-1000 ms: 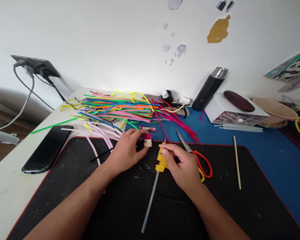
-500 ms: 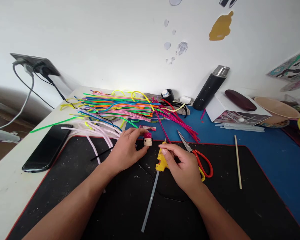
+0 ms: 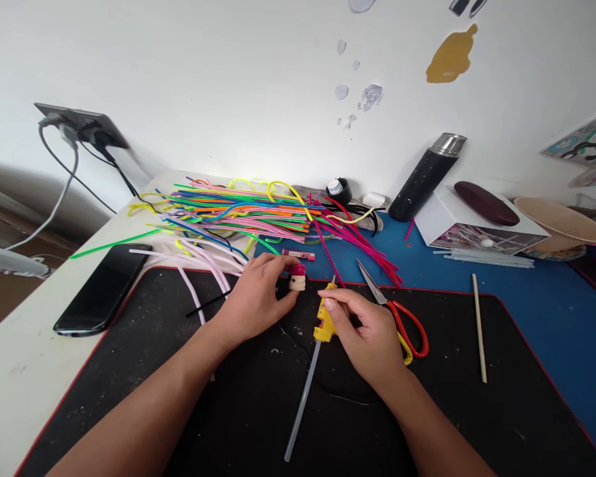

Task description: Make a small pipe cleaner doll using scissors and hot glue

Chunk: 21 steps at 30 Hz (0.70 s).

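Note:
My left hand [image 3: 258,295] is closed on a small figure head [image 3: 297,282], cream-coloured with a magenta top and a dark spot on its side. Thumb and fingers grip it from below and above. To its right, my right hand [image 3: 365,324] pinches thumb and forefinger together; anything between them is too small to make out. Partly behind that hand lies a yellow glue gun [image 3: 324,324], its nozzle pointing away and a long translucent glue stick [image 3: 302,404] out of its back end. Scissors [image 3: 397,318] with red and yellow handles lie open just beyond the right hand.
A pile of colourful pipe cleaners [image 3: 243,209] spreads along the back. On the left rests a black phone [image 3: 102,288]; on the right are a wooden stick [image 3: 479,328], a black flask [image 3: 427,177] and a white box [image 3: 437,212]. A black mat [image 3: 258,424] lies beneath the hands.
The view has shifted slightly, so everything sits a little to the right. Both hands keep nearly the same pose, the left still holding the figure head.

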Motion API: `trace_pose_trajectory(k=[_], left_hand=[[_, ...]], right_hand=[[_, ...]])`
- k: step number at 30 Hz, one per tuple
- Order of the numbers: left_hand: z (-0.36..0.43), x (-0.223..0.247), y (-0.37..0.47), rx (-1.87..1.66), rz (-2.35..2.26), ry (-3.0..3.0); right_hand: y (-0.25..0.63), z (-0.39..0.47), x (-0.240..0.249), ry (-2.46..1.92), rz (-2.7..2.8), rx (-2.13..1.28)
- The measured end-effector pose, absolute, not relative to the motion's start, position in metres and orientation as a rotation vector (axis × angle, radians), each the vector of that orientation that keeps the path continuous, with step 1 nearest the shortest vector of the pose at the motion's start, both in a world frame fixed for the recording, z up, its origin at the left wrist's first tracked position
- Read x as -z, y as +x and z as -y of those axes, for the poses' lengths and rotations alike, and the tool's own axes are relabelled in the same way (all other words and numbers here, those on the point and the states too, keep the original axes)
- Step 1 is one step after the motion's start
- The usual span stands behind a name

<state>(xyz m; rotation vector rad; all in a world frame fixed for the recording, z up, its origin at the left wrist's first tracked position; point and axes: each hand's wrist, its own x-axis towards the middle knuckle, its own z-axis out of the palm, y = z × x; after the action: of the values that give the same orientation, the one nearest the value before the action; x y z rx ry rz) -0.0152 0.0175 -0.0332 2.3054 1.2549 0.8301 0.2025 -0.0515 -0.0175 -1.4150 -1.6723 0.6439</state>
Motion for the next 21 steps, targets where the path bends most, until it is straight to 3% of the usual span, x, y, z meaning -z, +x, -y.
trace_pose_trajectory(k=[21], left_hand=[[-0.026, 0.026, -0.026, -1.038, -1.362, 2.053]], right_hand=[[0.209, 0.046, 0.01, -1.459, 1.574, -0.596]])
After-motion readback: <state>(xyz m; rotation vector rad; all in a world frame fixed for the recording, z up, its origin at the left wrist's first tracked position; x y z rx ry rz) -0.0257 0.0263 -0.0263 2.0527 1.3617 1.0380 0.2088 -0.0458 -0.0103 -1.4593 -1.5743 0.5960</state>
